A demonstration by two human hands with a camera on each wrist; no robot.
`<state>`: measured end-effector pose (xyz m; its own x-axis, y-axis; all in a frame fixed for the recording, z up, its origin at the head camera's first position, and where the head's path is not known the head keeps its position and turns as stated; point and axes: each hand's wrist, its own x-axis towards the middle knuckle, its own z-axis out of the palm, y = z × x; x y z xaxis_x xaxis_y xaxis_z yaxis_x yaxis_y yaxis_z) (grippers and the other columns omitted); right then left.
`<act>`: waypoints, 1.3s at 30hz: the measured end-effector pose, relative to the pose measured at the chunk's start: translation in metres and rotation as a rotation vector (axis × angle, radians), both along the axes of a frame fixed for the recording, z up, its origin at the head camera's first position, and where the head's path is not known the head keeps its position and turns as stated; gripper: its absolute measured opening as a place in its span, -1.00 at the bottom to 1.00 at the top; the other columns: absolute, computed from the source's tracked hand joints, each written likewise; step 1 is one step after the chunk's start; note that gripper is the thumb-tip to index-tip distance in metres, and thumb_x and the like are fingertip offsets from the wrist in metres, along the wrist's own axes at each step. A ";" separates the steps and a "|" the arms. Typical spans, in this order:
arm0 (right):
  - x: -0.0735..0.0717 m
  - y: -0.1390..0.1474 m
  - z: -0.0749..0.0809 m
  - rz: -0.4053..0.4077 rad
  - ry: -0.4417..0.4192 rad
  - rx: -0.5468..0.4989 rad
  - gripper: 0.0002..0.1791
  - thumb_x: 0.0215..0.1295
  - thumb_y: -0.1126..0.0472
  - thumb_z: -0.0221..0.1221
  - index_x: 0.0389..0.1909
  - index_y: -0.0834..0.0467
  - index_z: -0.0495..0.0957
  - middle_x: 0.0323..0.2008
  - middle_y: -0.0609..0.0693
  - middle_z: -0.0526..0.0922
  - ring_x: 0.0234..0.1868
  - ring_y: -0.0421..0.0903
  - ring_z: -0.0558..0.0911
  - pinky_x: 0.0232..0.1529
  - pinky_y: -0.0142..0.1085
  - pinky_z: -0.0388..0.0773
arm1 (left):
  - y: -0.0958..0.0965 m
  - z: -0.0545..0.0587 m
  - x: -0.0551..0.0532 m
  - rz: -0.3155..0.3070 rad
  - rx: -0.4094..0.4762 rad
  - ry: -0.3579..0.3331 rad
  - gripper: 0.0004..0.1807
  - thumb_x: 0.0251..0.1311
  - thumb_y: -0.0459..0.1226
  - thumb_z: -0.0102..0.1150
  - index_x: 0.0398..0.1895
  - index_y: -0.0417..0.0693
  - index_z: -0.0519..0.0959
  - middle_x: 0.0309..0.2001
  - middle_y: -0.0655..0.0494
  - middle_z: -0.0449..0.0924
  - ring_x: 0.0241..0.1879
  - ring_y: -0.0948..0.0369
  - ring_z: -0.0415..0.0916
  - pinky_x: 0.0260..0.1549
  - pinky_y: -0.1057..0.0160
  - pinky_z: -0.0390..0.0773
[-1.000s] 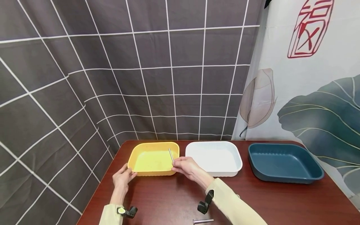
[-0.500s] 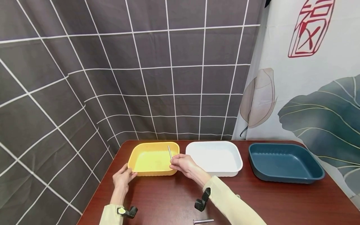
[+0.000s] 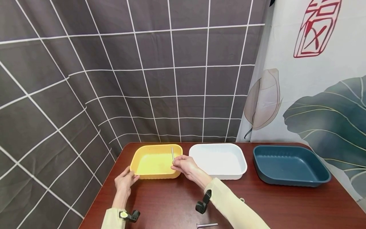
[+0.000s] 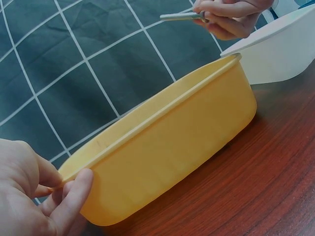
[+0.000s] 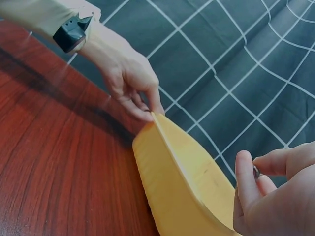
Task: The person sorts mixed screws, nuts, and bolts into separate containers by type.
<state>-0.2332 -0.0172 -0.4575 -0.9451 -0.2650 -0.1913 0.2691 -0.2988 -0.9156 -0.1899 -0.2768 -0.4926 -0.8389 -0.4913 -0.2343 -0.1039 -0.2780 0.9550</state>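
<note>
The right hand (image 3: 187, 167) pinches a slim silver metal bolt (image 3: 172, 153) between thumb and fingers, above the right end of a yellow plastic tray (image 3: 155, 176). The bolt's shank points away from the fingers, as the left wrist view shows, while its head end (image 4: 204, 16) lies partly hidden between them. At the tray's near left corner, the left hand (image 3: 123, 182) pinches the rim, thumb and fingers on either side of the wall (image 4: 167, 157). Only a small tip of the bolt (image 5: 256, 172) shows in the right wrist view.
Right of the yellow tray stand a white tray (image 3: 220, 176) and a dark blue tray (image 3: 291, 182). A second bolt (image 3: 207, 225) lies near the front of the reddish wooden table (image 3: 160, 203). A small metal ring-like piece (image 3: 242, 199) sits beside the right sleeve.
The right hand has shifted slightly left and up with the bolt, which now stands more upright in the head view. The left hand keeps its place on the tray rim.
</note>
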 end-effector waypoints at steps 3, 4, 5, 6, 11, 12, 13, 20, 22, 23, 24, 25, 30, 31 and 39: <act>0.002 0.000 0.000 0.001 0.006 0.005 -0.83 0.27 0.64 0.06 -0.13 0.58 0.47 -0.35 0.16 0.54 -0.33 -0.09 0.64 -0.06 -0.28 0.74 | 0.000 0.000 0.000 -0.003 0.002 -0.004 -0.39 0.31 -0.56 -0.02 0.44 -0.41 0.20 -0.50 0.10 0.57 -0.60 0.34 0.59 -0.35 0.35 0.76; 0.002 0.001 0.000 0.003 0.009 0.010 -0.81 0.27 0.65 0.06 -0.11 0.60 0.46 -0.36 0.17 0.55 -0.33 -0.10 0.65 -0.06 -0.29 0.74 | 0.000 0.000 0.000 -0.003 0.002 -0.005 -0.39 0.31 -0.56 -0.02 0.45 -0.41 0.20 -0.50 0.10 0.57 -0.60 0.34 0.59 -0.35 0.35 0.76; 0.003 0.001 -0.001 0.007 0.013 0.016 -0.78 0.26 0.65 0.07 -0.08 0.62 0.45 -0.36 0.17 0.55 -0.33 -0.10 0.64 -0.06 -0.29 0.74 | 0.000 0.000 0.000 -0.003 0.002 -0.005 -0.39 0.31 -0.56 -0.02 0.45 -0.41 0.19 -0.49 0.09 0.57 -0.60 0.34 0.59 -0.35 0.35 0.76; 0.003 0.001 -0.001 0.009 0.018 0.020 -0.76 0.25 0.65 0.06 -0.06 0.63 0.45 -0.36 0.18 0.56 -0.34 -0.11 0.64 -0.06 -0.29 0.74 | 0.000 0.000 0.000 -0.002 0.001 -0.004 -0.39 0.31 -0.57 -0.02 0.45 -0.41 0.19 -0.49 0.08 0.57 -0.60 0.34 0.59 -0.35 0.35 0.76; 0.006 0.007 -0.003 0.012 0.034 0.017 -0.72 0.21 0.64 0.09 -0.05 0.64 0.44 -0.37 0.16 0.56 -0.39 -0.14 0.64 -0.10 -0.29 0.75 | 0.000 0.000 0.001 -0.005 -0.010 -0.006 -0.39 0.33 -0.56 -0.02 0.45 -0.41 0.18 -0.47 0.04 0.57 -0.60 0.34 0.59 -0.34 0.35 0.76; 0.008 0.009 -0.003 0.013 0.040 0.016 -0.72 0.20 0.63 0.10 -0.05 0.63 0.45 -0.38 0.15 0.56 -0.40 -0.14 0.64 -0.12 -0.29 0.76 | 0.000 0.000 0.001 -0.007 -0.011 -0.007 -0.39 0.34 -0.55 -0.02 0.45 -0.41 0.18 -0.47 0.04 0.57 -0.59 0.34 0.59 -0.34 0.35 0.76; 0.009 0.011 -0.003 0.016 0.044 0.015 -0.73 0.20 0.62 0.10 -0.06 0.62 0.46 -0.38 0.12 0.55 -0.41 -0.14 0.64 -0.13 -0.29 0.76 | 0.001 0.000 0.002 -0.008 -0.011 -0.008 -0.39 0.34 -0.55 -0.02 0.46 -0.41 0.18 -0.47 0.04 0.57 -0.59 0.34 0.59 -0.33 0.35 0.76; 0.019 0.035 -0.002 0.077 0.060 0.048 -0.81 0.27 0.53 0.14 -0.11 0.49 0.53 -0.36 0.13 0.59 -0.44 -0.13 0.65 -0.28 -0.30 0.79 | 0.002 0.002 0.002 -0.008 -0.005 -0.006 -0.40 0.32 -0.56 -0.02 0.44 -0.41 0.20 -0.46 0.02 0.60 -0.60 0.32 0.60 -0.33 0.33 0.77; 0.022 0.043 -0.003 0.090 0.066 0.069 -0.81 0.28 0.51 0.16 -0.10 0.48 0.54 -0.39 0.11 0.60 -0.46 -0.15 0.62 -0.34 -0.33 0.78 | 0.002 0.003 0.002 -0.006 -0.007 -0.008 -0.40 0.32 -0.56 -0.01 0.44 -0.41 0.21 -0.45 0.02 0.60 -0.60 0.32 0.60 -0.33 0.33 0.77; 0.024 0.047 -0.003 0.093 0.068 0.077 -0.81 0.28 0.50 0.16 -0.10 0.47 0.54 -0.40 0.10 0.59 -0.46 -0.15 0.61 -0.35 -0.35 0.77 | 0.002 0.003 0.002 -0.005 -0.008 -0.008 -0.40 0.32 -0.56 -0.01 0.44 -0.41 0.21 -0.45 0.02 0.60 -0.60 0.32 0.61 -0.33 0.33 0.77; 0.026 0.051 -0.003 0.096 0.069 0.083 -0.81 0.28 0.50 0.17 -0.10 0.47 0.54 -0.41 0.08 0.59 -0.46 -0.16 0.60 -0.36 -0.36 0.76 | 0.002 0.003 0.002 -0.003 -0.008 -0.008 -0.40 0.31 -0.56 0.00 0.44 -0.41 0.22 -0.44 0.02 0.60 -0.60 0.32 0.61 -0.33 0.33 0.77; 0.027 0.054 -0.004 0.097 0.068 0.087 -0.80 0.28 0.49 0.17 -0.10 0.47 0.54 -0.42 0.07 0.58 -0.46 -0.17 0.59 -0.37 -0.37 0.75 | 0.002 0.003 0.002 -0.002 -0.008 -0.007 -0.40 0.31 -0.56 -0.01 0.43 -0.41 0.22 -0.44 0.02 0.59 -0.60 0.32 0.61 -0.34 0.33 0.77; 0.037 0.071 -0.007 0.103 0.080 0.114 -0.79 0.26 0.46 0.18 -0.10 0.44 0.55 -0.43 0.03 0.55 -0.44 -0.17 0.57 -0.39 -0.39 0.73 | 0.002 0.004 0.002 -0.003 -0.002 -0.008 -0.41 0.31 -0.57 -0.02 0.43 -0.42 0.21 -0.46 0.02 0.60 -0.60 0.32 0.60 -0.33 0.33 0.77; 0.039 0.074 -0.008 0.106 0.082 0.123 -0.78 0.25 0.46 0.19 -0.10 0.43 0.55 -0.43 0.03 0.54 -0.45 -0.17 0.57 -0.40 -0.40 0.73 | 0.003 0.004 0.003 -0.006 -0.003 -0.009 -0.41 0.32 -0.56 -0.02 0.43 -0.42 0.21 -0.46 0.02 0.59 -0.60 0.32 0.60 -0.33 0.32 0.77; 0.056 0.095 -0.015 0.133 0.136 0.200 -0.75 0.25 0.42 0.20 -0.08 0.48 0.52 -0.46 -0.02 0.55 -0.47 -0.16 0.56 -0.49 -0.40 0.68 | 0.003 0.005 0.002 -0.010 -0.014 -0.014 -0.40 0.32 -0.56 -0.01 0.44 -0.42 0.21 -0.45 0.03 0.60 -0.59 0.32 0.61 -0.35 0.34 0.77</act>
<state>-0.1772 0.0779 -0.4724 -0.9250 -0.3584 -0.1262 0.1647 -0.0788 -0.9832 -0.1878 -0.2743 -0.4875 -0.8405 -0.4864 -0.2388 -0.1196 -0.2634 0.9573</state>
